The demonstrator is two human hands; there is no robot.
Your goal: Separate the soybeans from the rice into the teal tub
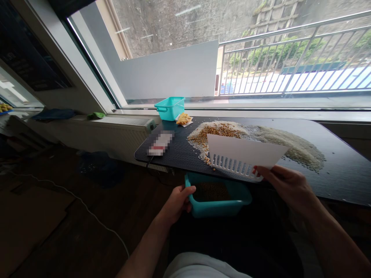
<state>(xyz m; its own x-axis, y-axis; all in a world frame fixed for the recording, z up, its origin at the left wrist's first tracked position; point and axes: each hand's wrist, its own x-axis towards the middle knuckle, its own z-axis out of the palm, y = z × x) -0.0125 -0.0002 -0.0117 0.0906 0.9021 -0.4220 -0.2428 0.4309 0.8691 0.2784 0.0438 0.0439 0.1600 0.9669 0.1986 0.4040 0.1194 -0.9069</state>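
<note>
My left hand (181, 199) is closed on the left rim of a teal plastic bin (220, 208), thumb over the edge. Brownish grains (213, 191) lie in this bin, which sits just below the table's front edge. In my right hand (281, 181) is a white slotted scoop (243, 150), pinched at its right end. It tilts above the front of the table, its row of slots facing down. Behind it spreads a pile of golden kernels mixed with white grains (217, 129), partly hidden by the scoop. Farther right lies a heap of pale rice-like grains (292, 143).
A second teal bin (171, 109) stands at the table's back left corner, beside a yellowish lump on white paper (184, 119). A blurred-out device with a cable (160, 143) lies at the left edge. A radiator (127, 129) runs under the window; a white cord (87, 210) crosses the floor.
</note>
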